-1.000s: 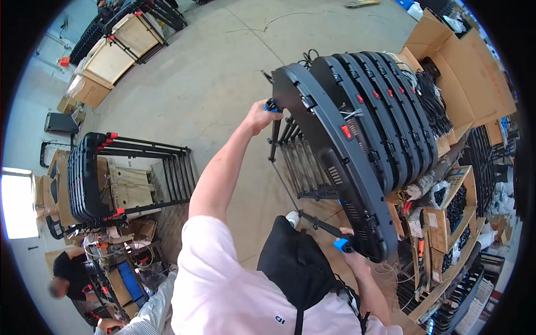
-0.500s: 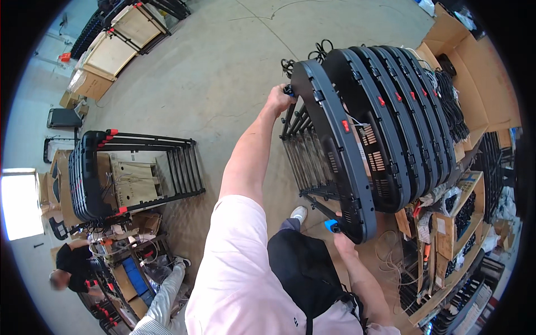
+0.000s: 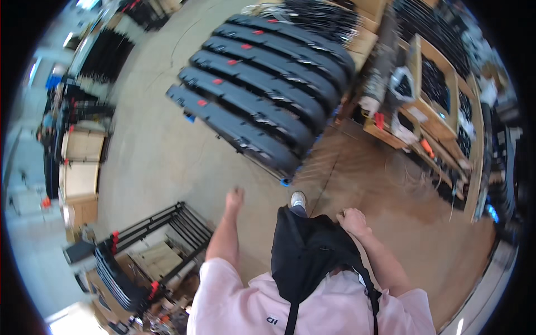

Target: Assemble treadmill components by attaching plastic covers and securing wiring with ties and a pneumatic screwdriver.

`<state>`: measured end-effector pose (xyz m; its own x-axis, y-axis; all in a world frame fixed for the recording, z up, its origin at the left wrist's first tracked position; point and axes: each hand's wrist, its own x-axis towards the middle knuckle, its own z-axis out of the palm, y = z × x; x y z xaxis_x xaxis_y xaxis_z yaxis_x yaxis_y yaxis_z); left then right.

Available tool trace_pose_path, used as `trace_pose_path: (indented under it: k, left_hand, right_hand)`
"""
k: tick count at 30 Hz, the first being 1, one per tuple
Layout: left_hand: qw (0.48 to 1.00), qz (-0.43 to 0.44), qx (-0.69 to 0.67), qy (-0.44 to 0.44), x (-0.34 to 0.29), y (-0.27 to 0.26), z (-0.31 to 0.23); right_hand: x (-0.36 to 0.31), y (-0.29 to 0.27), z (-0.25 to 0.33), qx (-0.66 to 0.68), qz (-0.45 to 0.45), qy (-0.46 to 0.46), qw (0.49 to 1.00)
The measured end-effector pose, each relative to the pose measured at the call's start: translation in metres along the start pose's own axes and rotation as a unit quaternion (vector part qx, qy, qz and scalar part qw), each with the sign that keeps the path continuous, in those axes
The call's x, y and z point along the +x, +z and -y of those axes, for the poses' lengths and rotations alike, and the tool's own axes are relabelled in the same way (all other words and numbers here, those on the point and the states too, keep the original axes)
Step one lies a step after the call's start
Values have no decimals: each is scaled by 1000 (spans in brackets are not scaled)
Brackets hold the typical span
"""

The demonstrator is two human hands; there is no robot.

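A row of several long, dark grey rounded plastic housings with red switches stands ahead of me on a black frame. The nearest housing has a blue piece at its near end and another at its left end. My left hand is closed like a fist just short of that row, touching nothing, with nothing visible in it. Beside the black bag on my front, my right hand hangs with loosely bent fingers, somewhat apart, holding nothing I can see. Both hands are slightly blurred.
Wooden shelving with bins of dark parts stands at the right. At the lower left is a black frame with red clips and stacked housings. Bundled black cables lie behind the row. My shoe is on the concrete floor.
Both hands have let go of the nearest housing, which now stands with the others in the row. My hands have drawn back toward my body, and my view has turned right.
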<state>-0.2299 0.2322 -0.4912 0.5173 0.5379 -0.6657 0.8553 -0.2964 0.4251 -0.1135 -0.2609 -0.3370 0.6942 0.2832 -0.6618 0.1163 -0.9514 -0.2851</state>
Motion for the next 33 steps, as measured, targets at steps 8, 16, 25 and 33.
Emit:
trace_pose_path:
  k: [8, 16, 25, 33]
  left_hand:
    - [958, 286, -1, -14, -195, 175, 139]
    - [994, 99, 45, -29, -258, 236, -49]
    - [952, 153, 252, 88, -260, 374, -109]
    - [908, 207, 305, 199, -307, 461, -244]
  right_hand:
    - [-81, 70, -145, 152, 9, 84, 985]
    - [-132, 114, -292, 215, 5, 88, 973]
    - [-209, 162, -484, 248, -68, 204, 945]
    - [-263, 218, -525, 334, -150, 281, 887]
